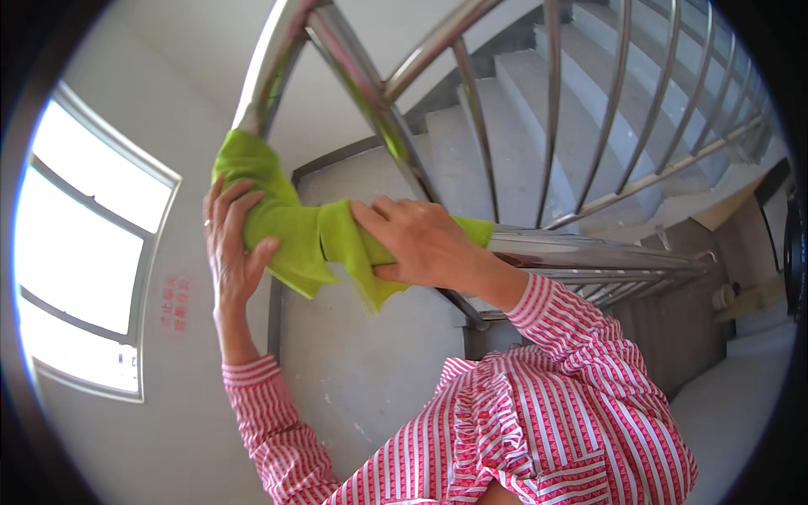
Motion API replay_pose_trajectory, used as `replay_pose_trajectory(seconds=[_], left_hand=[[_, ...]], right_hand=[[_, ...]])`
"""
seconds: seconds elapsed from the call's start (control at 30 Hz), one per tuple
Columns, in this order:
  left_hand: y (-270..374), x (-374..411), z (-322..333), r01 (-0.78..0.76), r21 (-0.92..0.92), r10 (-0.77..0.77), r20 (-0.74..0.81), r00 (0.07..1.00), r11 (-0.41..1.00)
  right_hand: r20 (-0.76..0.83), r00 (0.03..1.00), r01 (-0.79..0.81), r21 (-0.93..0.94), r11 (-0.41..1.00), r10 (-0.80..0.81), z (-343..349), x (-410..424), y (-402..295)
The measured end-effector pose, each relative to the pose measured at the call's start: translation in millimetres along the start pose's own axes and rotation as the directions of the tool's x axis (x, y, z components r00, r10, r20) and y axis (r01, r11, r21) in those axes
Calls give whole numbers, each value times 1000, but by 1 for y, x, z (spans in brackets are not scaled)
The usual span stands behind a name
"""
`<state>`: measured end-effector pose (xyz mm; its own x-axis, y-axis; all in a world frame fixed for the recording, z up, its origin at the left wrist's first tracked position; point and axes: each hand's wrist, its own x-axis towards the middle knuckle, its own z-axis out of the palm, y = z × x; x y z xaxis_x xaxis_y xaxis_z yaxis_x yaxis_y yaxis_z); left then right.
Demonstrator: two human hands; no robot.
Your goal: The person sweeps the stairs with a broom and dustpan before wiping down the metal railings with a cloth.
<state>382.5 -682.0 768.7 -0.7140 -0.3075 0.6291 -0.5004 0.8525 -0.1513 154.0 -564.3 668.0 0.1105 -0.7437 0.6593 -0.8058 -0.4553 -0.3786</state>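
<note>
A bright green cloth [284, 227] is draped over the bend of a polished metal handrail [568, 247]. My left hand [230, 237] grips the cloth at the bend, thumb on the near side and fingers over the outer side. Further right, my right hand [416, 243] is wrapped over another stretch of the cloth, pressing it round the rail. The cloth's loose lower edges hang below the rail between my hands. Both hands hide parts of the cloth, and the cloth covers the rail's corner.
Metal balusters [549, 113] and a slanted post [372, 107] stand beyond the rail. Concrete stairs [524, 126] rise at the upper right, above the landing floor [372, 353]. A bright window [88, 240] and red wall writing [175, 303] are at the left.
</note>
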Motion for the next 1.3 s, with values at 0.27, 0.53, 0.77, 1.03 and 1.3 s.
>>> replay_pose_trajectory(seconds=[0.27, 0.53, 0.77, 1.03, 1.3], left_hand=[[62, 0, 12, -149, 307, 96, 182, 979, 940], [119, 23, 58, -357, 124, 312, 285, 907, 926], [251, 29, 175, -539, 288, 474, 268, 839, 792], [212, 38, 137, -411, -228, 466, 320, 825, 883], [160, 39, 82, -312, -1, 283, 430, 858, 950]], right_hand=[[-144, 951, -307, -319, 897, 274, -85, -233, 129], [-220, 773, -633, -336, 697, 595, -134, -379, 206], [-196, 888, -455, -239, 858, 416, -74, -237, 127], [-386, 823, -531, -263, 805, 417, -54, -231, 115], [-408, 610, -791, -266, 551, 679, -89, -335, 178]])
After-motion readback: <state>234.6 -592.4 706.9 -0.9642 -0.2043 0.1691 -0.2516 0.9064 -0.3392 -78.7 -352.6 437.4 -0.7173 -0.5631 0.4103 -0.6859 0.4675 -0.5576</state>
